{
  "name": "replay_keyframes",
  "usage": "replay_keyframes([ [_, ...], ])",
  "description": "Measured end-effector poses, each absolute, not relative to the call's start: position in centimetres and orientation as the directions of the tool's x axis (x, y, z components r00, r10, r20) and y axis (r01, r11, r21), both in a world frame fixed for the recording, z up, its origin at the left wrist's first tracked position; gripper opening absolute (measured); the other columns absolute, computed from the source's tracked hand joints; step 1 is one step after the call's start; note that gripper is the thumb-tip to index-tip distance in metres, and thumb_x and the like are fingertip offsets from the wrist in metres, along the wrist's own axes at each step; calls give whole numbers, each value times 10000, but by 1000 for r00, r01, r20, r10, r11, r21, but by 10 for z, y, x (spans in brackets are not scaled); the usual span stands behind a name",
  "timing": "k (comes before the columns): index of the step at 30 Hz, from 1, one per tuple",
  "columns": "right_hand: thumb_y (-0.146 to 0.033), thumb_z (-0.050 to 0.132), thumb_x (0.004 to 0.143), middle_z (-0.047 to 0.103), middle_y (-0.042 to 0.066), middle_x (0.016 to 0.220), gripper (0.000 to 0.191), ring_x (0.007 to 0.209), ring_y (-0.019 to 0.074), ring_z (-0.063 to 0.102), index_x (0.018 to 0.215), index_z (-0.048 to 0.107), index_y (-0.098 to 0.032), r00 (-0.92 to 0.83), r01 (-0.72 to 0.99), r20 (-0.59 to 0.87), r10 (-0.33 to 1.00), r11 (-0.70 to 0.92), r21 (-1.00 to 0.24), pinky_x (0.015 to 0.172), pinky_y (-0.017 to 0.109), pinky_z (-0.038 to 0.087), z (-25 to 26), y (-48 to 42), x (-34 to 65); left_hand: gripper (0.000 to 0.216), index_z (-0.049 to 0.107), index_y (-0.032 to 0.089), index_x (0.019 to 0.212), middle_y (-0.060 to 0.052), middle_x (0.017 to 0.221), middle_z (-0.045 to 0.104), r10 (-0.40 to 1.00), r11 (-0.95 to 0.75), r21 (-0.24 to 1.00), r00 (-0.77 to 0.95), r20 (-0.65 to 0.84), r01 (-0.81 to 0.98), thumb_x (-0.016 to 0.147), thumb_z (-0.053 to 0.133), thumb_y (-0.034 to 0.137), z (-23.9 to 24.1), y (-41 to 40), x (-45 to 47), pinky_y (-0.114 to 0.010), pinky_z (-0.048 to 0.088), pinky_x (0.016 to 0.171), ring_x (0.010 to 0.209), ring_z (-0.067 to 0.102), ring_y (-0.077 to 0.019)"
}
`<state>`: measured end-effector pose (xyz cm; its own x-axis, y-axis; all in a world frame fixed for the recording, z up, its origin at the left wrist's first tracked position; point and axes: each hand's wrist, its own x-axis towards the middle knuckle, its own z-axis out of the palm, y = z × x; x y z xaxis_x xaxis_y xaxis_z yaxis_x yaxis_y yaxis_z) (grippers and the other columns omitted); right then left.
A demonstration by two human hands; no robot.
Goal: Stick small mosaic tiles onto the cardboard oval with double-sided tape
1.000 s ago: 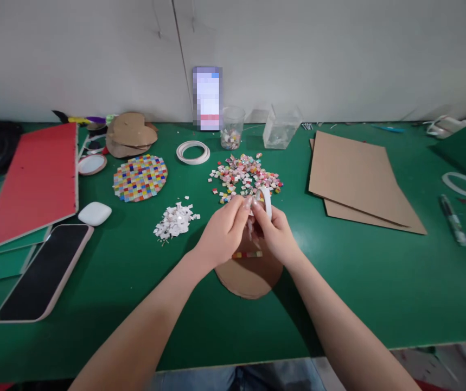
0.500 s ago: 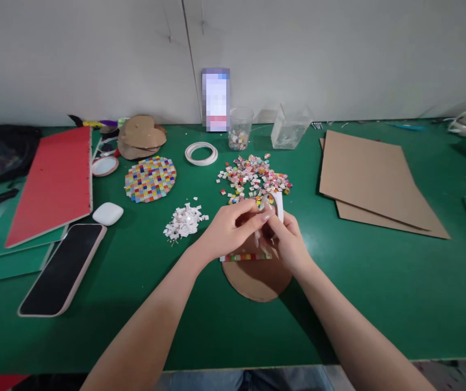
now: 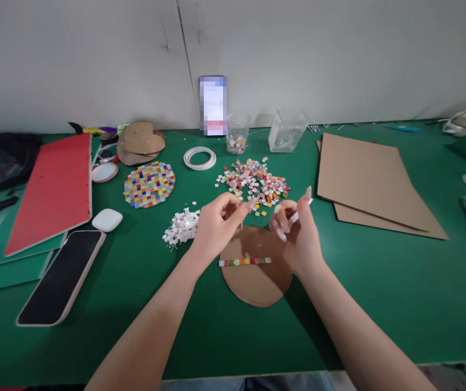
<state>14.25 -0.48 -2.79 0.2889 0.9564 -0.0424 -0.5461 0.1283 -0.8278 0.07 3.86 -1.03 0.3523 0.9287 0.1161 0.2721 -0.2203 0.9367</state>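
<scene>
Bare hands at work above a green surface [image 3: 363, 304]: from where we stand, the left hand [image 3: 221, 224] is held with thumb and forefinger brought together over a plain cardboard disc [image 3: 257, 296], though whether a small piece sits between the tips cannot be told. The right hand [image 3: 300, 233], fingers curled and thumb raised, has hold of a white roll [image 3: 293, 219], apparently tape, mostly hidden by the palm.

The disc lies flat directly below and between the two, crossed by a row of colored tiles [image 3: 244, 262] that starts at its left rim and stops short of the right. Loose tiles [image 3: 257, 176] are heaped just beyond, white scraps [image 3: 181, 227] beside the left hand, and a tile-covered round [image 3: 149, 184] farther left.

The step in hand looks like fine fingertip work on one small piece; the next move would seem to call for a light, exact pinch.
</scene>
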Motion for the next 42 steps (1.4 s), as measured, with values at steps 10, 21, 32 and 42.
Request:
replay_keyframes([
  [10,-484,651,742,292,-92,431,438,358,47,166,498,434,-191,-75,-463,-208,975,-218,-859,346,229,100,-37,-9,144,277,485,161,603,65,499,510,724,-62,971,680,-117,233,770,635,324,-2,21,8,-166,336,444,444,467,-54],
  [21,-480,649,749,351,-84,454,393,382,40,260,567,484,-173,-235,-262,-203,951,-263,-929,362,201,183,-27,-9,156,253,499,175,662,59,564,547,705,-46,960,689,-165,277,773,627,363,-1,24,4,-184,370,457,493,522,-81],
  [32,-514,551,813,267,-105,429,445,369,40,193,546,404,-190,-304,-148,-183,935,-236,-961,360,210,144,-27,-6,157,302,484,167,605,47,550,493,754,-130,925,641,-141,356,766,619,384,-2,29,-1,-197,326,486,519,444,-85],
  [42,-527,489,845,272,-89,495,423,435,64,180,598,443,-187,-92,-146,-23,996,-36,-989,409,229,163,-33,-6,148,326,415,183,674,40,601,446,754,-384,840,656,45,383,920,383,395,-5,26,4,-218,306,507,537,404,-97],
])
